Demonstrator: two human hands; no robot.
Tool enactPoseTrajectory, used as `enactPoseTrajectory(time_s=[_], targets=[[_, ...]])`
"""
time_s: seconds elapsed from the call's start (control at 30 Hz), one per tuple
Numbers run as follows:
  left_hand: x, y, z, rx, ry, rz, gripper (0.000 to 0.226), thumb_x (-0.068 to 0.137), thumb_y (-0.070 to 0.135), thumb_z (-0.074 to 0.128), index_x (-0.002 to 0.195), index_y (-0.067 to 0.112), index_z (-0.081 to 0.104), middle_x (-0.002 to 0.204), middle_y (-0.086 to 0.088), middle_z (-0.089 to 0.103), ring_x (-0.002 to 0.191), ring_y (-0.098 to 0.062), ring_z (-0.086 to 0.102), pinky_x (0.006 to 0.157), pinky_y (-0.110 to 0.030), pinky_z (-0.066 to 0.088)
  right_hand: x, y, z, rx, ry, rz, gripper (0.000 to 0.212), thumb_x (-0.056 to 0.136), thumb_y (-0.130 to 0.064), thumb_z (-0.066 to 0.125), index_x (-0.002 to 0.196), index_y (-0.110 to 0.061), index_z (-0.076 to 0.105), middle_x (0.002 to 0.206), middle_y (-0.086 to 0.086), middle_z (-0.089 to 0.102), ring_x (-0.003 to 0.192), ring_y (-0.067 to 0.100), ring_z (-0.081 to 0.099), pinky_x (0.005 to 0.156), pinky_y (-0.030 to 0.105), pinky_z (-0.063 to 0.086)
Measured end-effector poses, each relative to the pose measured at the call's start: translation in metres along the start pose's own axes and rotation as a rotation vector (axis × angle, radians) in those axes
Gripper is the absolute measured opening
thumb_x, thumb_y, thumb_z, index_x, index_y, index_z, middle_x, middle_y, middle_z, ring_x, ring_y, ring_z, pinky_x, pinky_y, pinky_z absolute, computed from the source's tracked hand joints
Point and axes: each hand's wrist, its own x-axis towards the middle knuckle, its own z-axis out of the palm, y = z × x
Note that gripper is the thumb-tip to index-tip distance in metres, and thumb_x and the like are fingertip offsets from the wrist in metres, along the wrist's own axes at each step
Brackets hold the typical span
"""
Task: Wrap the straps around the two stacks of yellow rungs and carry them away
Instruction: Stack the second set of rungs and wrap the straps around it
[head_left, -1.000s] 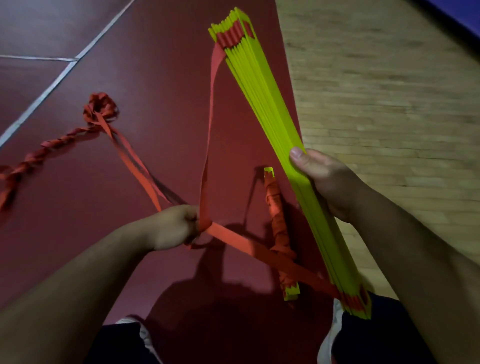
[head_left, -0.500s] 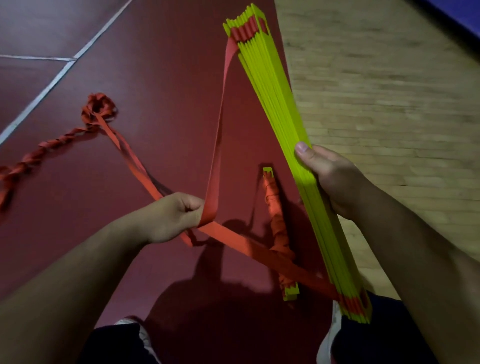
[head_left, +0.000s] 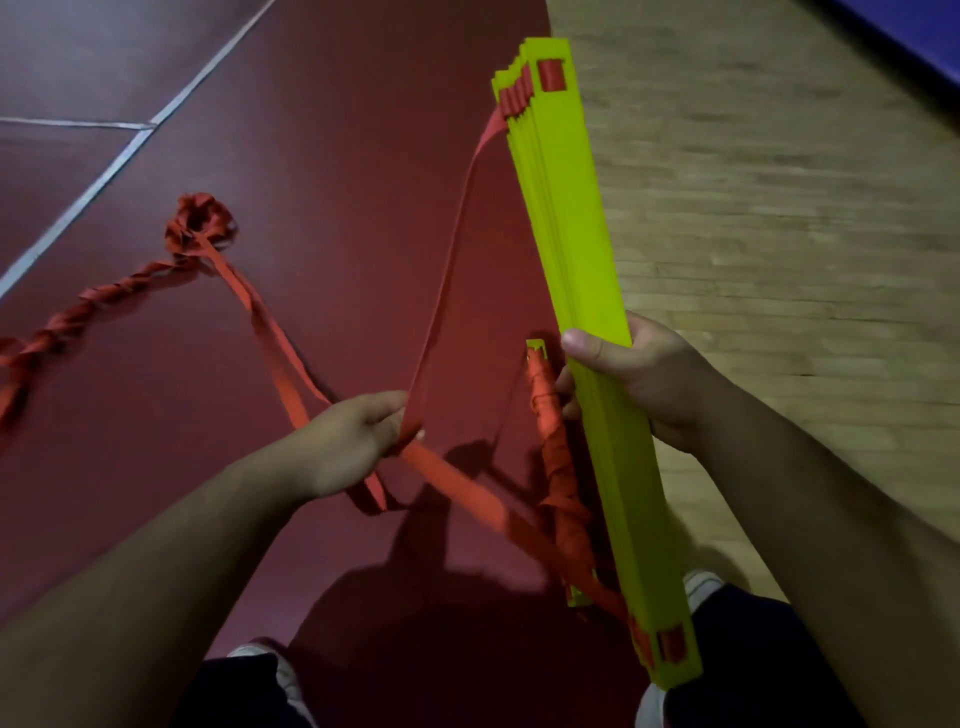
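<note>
My right hand (head_left: 639, 374) is gripping the flat yellow plastic rung stack (head_left: 571, 218); left hand (head_left: 353, 441), beside it, is pinching the red fabric strap (head_left: 447, 249); strap-wrapped second stack (head_left: 550, 467) half-hidden behind.

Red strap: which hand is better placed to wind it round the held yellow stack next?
Left, likely. The left hand pinches the red strap; the right hand grips the yellow stack, so it's occupied.

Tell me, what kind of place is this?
Probably an indoor sports hall: a dark red court floor with white painted lines, pale wooden floorboards, and a stack of flat yellow plastic ladder rungs.
</note>
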Motion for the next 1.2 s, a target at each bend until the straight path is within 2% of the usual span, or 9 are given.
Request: enactPoseTrajectory(time_s=[0.17, 0.3, 0.4, 0.57, 0.67, 0.73, 0.93, 1.07, 1.2], targets=[[0.003, 0.014, -0.001, -0.045, 0.045, -0.239, 0.068, 0.104, 0.05, 0.03, 0.067, 0.012, 0.071, 0.052, 0.003, 0.047, 0.047, -0.01, 0.045, 0.047, -0.019, 0.041, 0.003, 0.001, -0.004, 0.064, 0.066, 0.014, 0.021, 0.089, -0.028, 0.069, 0.097, -0.012, 0.057, 0.064, 0.006, 0.057, 0.05, 0.021, 0.055, 0.046, 0.028, 0.047], [0.004, 0.015, 0.0, 0.141, 0.007, -0.312, 0.073, 0.102, 0.057, 0.026, 0.073, 0.01, 0.073, 0.061, 0.002, 0.057, 0.053, -0.015, 0.049, 0.054, -0.025, 0.044, 0.004, -0.001, -0.002, 0.097, 0.073, 0.036, 0.028, 0.09, -0.04, 0.065, 0.091, -0.012, 0.058, 0.067, 0.01, 0.058, 0.051, 0.025, 0.057, 0.049, 0.028, 0.045], [0.004, 0.015, -0.002, 0.201, 0.024, -0.374, 0.068, 0.099, 0.063, 0.026, 0.061, 0.015, 0.054, 0.06, -0.004, 0.051, 0.052, -0.018, 0.047, 0.053, -0.025, 0.042, 0.004, -0.002, -0.003, 0.139, 0.059, 0.037, 0.029, 0.09, -0.039, 0.063, 0.09, -0.01, 0.058, 0.068, 0.013, 0.059, 0.053, 0.027, 0.058, 0.052, 0.03, 0.046], [0.003, 0.022, -0.005, -0.151, 0.128, -0.411, 0.057, 0.099, 0.061, 0.037, 0.07, 0.012, 0.046, 0.058, -0.007, 0.037, 0.046, -0.016, 0.035, 0.042, -0.018, 0.038, 0.004, 0.0, -0.007, 0.219, -0.036, 0.075, 0.035, 0.075, -0.035, 0.076, 0.087, -0.009, 0.056, 0.064, 0.011, 0.06, 0.059, 0.028, 0.061, 0.061, 0.036, 0.05], [0.003, 0.023, -0.006, -0.322, 0.168, -0.451, 0.057, 0.096, 0.063, 0.041, 0.071, 0.012, 0.046, 0.054, -0.005, 0.034, 0.044, -0.016, 0.032, 0.054, -0.026, 0.048, 0.004, 0.001, -0.008, 0.233, -0.071, 0.079, 0.029, 0.074, -0.032, 0.07, 0.088, -0.01, 0.057, 0.071, 0.012, 0.057, 0.057, 0.025, 0.058, 0.058, 0.037, 0.051], [0.003, 0.022, -0.005, -0.382, 0.178, -0.453, 0.058, 0.094, 0.066, 0.042, 0.068, 0.014, 0.045, 0.056, -0.006, 0.033, 0.047, -0.018, 0.031, 0.063, -0.034, 0.051, 0.005, 0.0, -0.007, 0.217, -0.044, 0.091, 0.029, 0.073, -0.031, 0.074, 0.088, -0.011, 0.059, 0.071, 0.011, 0.055, 0.057, 0.024, 0.056, 0.056, 0.037, 0.052], [0.004, 0.017, -0.006, -0.439, 0.258, -0.446, 0.068, 0.092, 0.073, 0.04, 0.05, 0.02, 0.049, 0.053, -0.004, 0.036, 0.048, -0.02, 0.033, 0.053, -0.03, 0.04, 0.008, 0.005, -0.002, 0.207, 0.092, 0.006, 0.046, 0.073, -0.045, 0.077, 0.099, -0.014, 0.055, 0.066, 0.002, 0.058, 0.051, 0.018, 0.057, 0.049, 0.031, 0.05], [0.005, 0.018, -0.004, -0.411, 0.223, -0.428, 0.066, 0.094, 0.07, 0.04, 0.055, 0.018, 0.049, 0.055, -0.005, 0.036, 0.048, -0.021, 0.034, 0.056, -0.03, 0.042, 0.01, 0.01, 0.001, 0.122, 0.155, 0.002, 0.051, 0.069, -0.022, 0.086, 0.107, -0.011, 0.055, 0.072, 0.007, 0.056, 0.051, 0.018, 0.053, 0.048, 0.033, 0.047], [0.005, 0.019, -0.003, -0.339, 0.218, -0.419, 0.066, 0.094, 0.07, 0.038, 0.061, 0.014, 0.047, 0.055, -0.004, 0.037, 0.047, -0.018, 0.034, 0.05, -0.026, 0.04, 0.013, 0.009, 0.0, 0.056, 0.244, -0.021, 0.033, 0.078, 0.001, 0.073, 0.1, -0.016, 0.054, 0.069, 0.006, 0.056, 0.05, 0.02, 0.054, 0.048, 0.035, 0.048]])
